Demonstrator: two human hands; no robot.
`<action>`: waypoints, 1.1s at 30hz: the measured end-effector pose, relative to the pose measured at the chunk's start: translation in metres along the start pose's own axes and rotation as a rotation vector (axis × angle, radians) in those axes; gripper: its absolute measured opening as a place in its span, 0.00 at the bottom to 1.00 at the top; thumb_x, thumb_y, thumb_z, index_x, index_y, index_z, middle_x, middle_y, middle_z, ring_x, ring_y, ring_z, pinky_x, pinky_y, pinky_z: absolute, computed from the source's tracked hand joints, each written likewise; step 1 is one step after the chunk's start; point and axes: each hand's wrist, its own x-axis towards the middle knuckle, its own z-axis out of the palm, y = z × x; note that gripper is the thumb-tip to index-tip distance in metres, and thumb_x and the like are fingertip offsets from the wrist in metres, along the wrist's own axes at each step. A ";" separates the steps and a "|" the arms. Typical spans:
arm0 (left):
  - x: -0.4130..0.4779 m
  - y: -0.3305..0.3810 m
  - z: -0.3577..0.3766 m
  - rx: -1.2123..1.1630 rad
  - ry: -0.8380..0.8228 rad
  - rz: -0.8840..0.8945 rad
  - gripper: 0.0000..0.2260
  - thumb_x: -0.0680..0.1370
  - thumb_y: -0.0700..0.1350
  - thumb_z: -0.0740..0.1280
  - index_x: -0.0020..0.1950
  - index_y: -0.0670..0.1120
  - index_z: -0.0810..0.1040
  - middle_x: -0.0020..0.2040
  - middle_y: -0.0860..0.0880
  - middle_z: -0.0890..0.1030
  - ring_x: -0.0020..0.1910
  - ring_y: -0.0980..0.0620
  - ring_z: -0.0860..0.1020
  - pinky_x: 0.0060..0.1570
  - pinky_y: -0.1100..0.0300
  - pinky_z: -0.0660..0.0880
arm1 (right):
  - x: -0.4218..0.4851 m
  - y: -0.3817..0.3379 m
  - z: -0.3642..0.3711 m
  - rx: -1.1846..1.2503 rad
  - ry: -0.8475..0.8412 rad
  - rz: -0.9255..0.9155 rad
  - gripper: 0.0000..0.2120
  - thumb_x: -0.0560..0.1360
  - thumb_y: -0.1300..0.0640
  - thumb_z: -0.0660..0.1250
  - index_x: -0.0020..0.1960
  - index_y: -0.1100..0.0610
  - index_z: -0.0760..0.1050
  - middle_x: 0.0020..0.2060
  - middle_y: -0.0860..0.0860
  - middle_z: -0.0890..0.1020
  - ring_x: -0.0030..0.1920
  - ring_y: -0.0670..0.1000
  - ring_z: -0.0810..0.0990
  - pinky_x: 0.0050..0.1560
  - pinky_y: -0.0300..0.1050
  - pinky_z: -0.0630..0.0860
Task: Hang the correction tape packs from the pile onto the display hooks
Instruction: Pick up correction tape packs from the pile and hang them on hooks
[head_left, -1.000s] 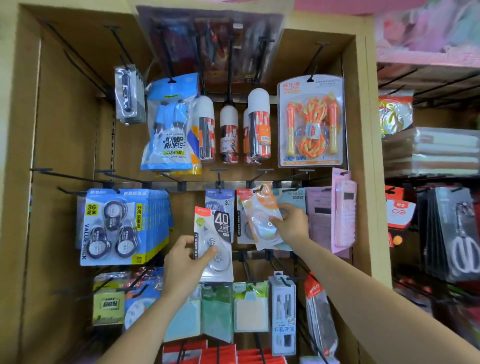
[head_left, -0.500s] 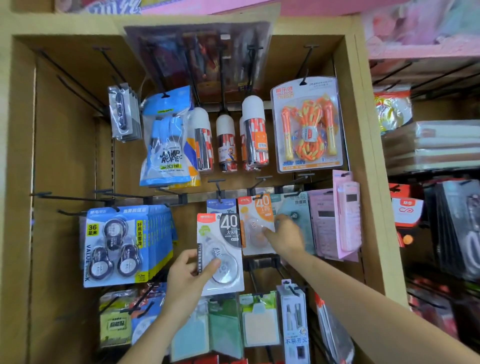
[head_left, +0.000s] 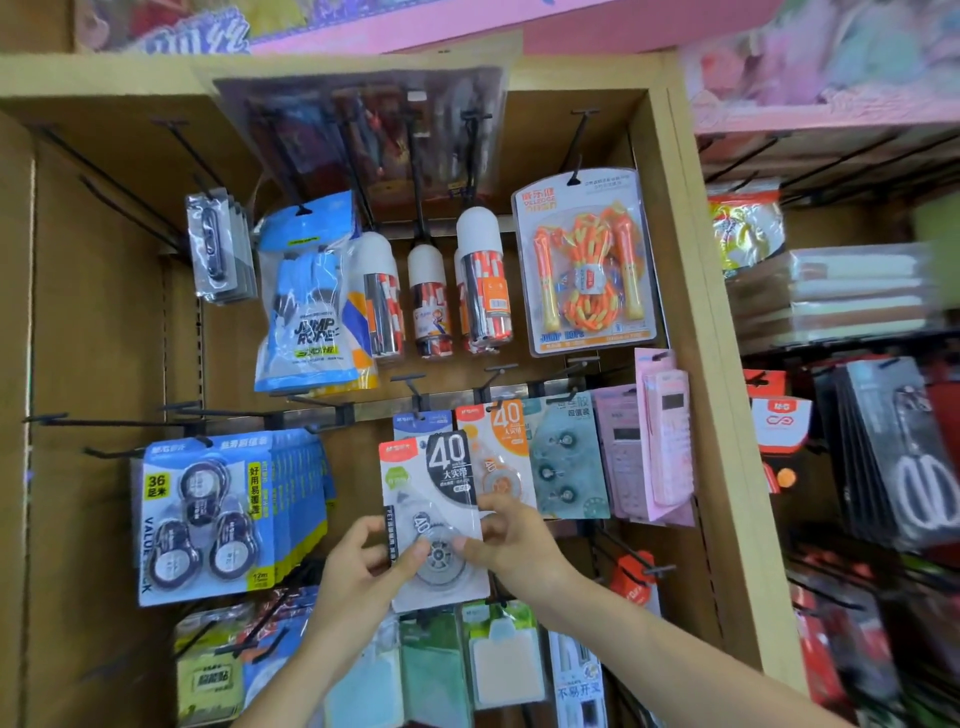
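In front of the middle row of display hooks (head_left: 415, 387), the black-and-white correction tape pack (head_left: 434, 512) could miss its peg and drop if its hang hole is misaligned. Left hand (head_left: 363, 564) and right hand (head_left: 511, 540) each pinch its lower edges, fingers curled closed.

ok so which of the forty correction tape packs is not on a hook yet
The black-and-white "40" correction tape pack, held by both the left hand and the right hand. The orange "40" pack already hangs behind it.

correction tape pack (head_left: 434, 512), both hands' grip, display hooks (head_left: 415, 387)
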 end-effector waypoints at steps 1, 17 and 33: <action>-0.001 0.000 0.000 0.023 -0.027 -0.003 0.20 0.69 0.51 0.76 0.57 0.47 0.76 0.46 0.48 0.87 0.46 0.49 0.86 0.45 0.53 0.81 | -0.002 -0.001 -0.001 0.000 0.007 -0.003 0.14 0.75 0.65 0.72 0.59 0.58 0.78 0.44 0.58 0.86 0.45 0.52 0.84 0.50 0.49 0.82; 0.001 -0.031 0.023 1.178 -0.393 0.360 0.07 0.72 0.65 0.65 0.44 0.64 0.77 0.47 0.63 0.78 0.51 0.61 0.72 0.52 0.58 0.72 | 0.000 -0.020 -0.094 -0.309 0.319 -0.076 0.16 0.78 0.62 0.69 0.64 0.54 0.74 0.53 0.50 0.83 0.53 0.50 0.83 0.54 0.52 0.82; 0.000 -0.055 0.023 0.964 -0.274 0.343 0.05 0.74 0.57 0.69 0.46 0.59 0.82 0.45 0.63 0.79 0.51 0.61 0.75 0.50 0.57 0.76 | 0.002 -0.017 -0.087 -0.257 0.253 -0.136 0.15 0.78 0.60 0.68 0.64 0.50 0.75 0.57 0.48 0.82 0.58 0.50 0.81 0.56 0.51 0.81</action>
